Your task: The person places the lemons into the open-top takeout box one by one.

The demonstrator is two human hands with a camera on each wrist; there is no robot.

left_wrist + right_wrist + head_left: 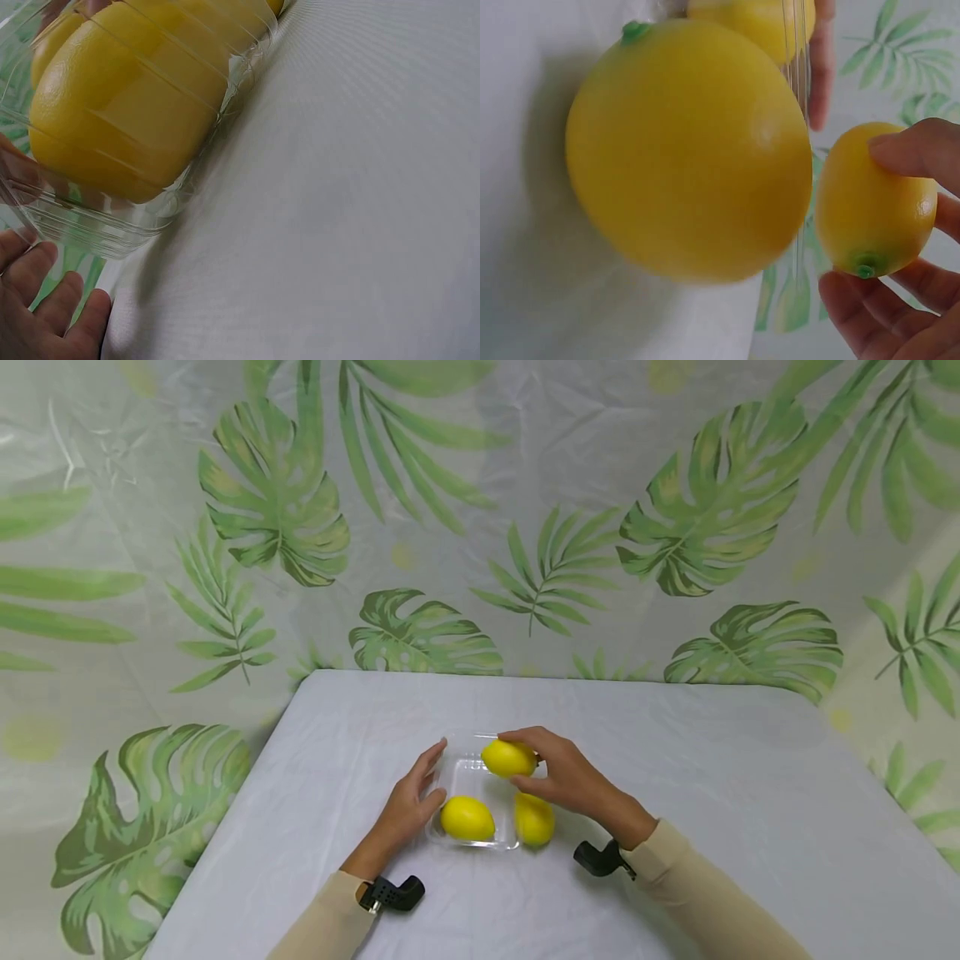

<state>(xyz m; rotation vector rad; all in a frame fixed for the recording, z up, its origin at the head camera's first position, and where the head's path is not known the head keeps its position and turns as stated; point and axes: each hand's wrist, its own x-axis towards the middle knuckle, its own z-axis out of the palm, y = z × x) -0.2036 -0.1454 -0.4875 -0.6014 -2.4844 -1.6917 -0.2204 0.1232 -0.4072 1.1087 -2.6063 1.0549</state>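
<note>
A clear plastic container (474,843) stands on the table with one lemon (467,818) in its near left part. My left hand (408,797) is at the container's left side, its fingers fairly straight along the wall and the thumb near the rim. Over the container's far right part, my right hand (558,768) holds a second lemon (508,759) between thumb and fingers. The right wrist view shows the green stem end of this held lemon (877,202). A third lemon (535,821) lies on the table, just outside the container's right wall.
A white cloth covers the table (675,760). Behind it hangs a pale sheet (555,460) with green leaf prints. Each wrist carries a black camera mount (397,893), and the right one (597,858) sits near the third lemon.
</note>
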